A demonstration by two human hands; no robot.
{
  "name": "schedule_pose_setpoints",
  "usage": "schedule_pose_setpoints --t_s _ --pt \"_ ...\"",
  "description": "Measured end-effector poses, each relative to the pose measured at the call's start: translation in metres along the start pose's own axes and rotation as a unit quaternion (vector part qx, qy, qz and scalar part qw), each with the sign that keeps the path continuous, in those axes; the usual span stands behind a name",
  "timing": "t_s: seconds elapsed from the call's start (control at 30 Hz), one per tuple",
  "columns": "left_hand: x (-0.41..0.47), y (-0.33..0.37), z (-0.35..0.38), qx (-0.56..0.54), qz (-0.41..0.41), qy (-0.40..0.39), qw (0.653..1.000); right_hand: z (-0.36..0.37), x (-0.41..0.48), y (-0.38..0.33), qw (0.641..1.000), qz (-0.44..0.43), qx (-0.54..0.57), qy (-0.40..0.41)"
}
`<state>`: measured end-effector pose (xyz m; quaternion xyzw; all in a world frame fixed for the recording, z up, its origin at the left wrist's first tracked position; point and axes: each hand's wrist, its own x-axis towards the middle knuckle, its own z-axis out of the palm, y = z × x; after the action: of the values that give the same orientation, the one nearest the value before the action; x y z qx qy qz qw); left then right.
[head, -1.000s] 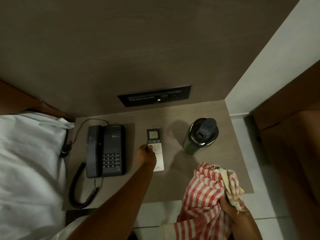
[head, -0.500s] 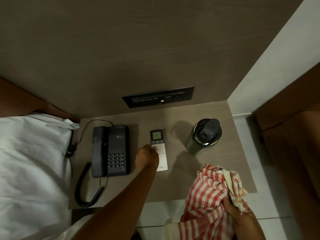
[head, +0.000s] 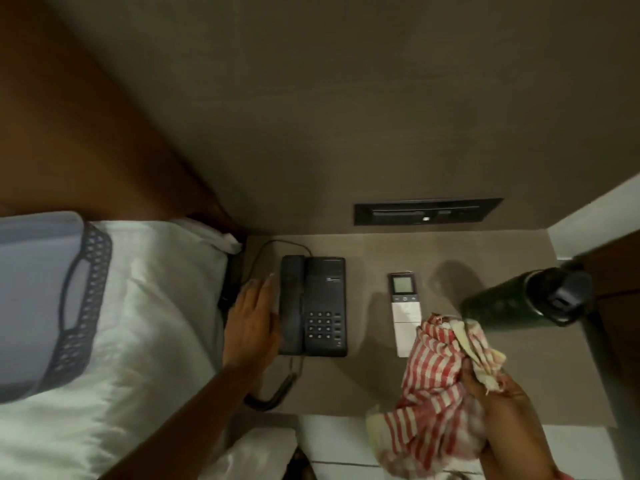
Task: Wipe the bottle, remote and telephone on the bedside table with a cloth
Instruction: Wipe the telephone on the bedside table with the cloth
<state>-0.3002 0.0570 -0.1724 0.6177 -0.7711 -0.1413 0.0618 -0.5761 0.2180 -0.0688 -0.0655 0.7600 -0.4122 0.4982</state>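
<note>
The left hand (head: pixel 251 317) lies flat and open-fingered on the bench (head: pixel 363 386), against the telephone (head: pixel 313 305). The right hand (head: pixel 498 407) grips a bunched striped cloth (head: pixel 440 368) beside the remote (head: pixel 405 313).

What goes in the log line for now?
left hand: open, beside telephone | right hand: gripping cloth | remote: flat

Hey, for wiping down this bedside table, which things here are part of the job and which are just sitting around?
Part of the job:
- telephone
- remote
- bottle
- cloth, held in the right hand
- left hand, open beside the telephone

Just lying about:
- pillow
- switch panel on the wall
- phone cord
</note>
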Motion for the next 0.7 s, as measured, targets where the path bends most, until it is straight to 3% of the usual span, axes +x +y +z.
schedule_pose_setpoints --t_s 0.13,0.3,0.4,0.57,0.7 --pt "0.019 -0.057 0.01 0.08 0.044 -0.167 0.982 0.068 0.001 -0.011 0.994 -0.099 0.0 0.044" --pt "0.042 -0.079 0.038 0.113 0.088 -0.223 0.964 0.129 0.045 -0.003 0.967 -0.226 -0.112 0.039" --pt "0.048 -0.079 0.055 0.088 0.093 -0.221 0.967 0.155 0.073 -0.005 0.92 -0.311 -0.23 0.053" --pt "0.053 -0.081 0.066 0.051 0.096 -0.206 0.973 0.198 0.106 -0.017 0.848 -0.422 -0.321 0.012" --pt "0.06 -0.09 0.065 0.042 0.1 -0.206 0.972 0.233 0.127 -0.019 0.722 -0.504 -0.468 -0.074"
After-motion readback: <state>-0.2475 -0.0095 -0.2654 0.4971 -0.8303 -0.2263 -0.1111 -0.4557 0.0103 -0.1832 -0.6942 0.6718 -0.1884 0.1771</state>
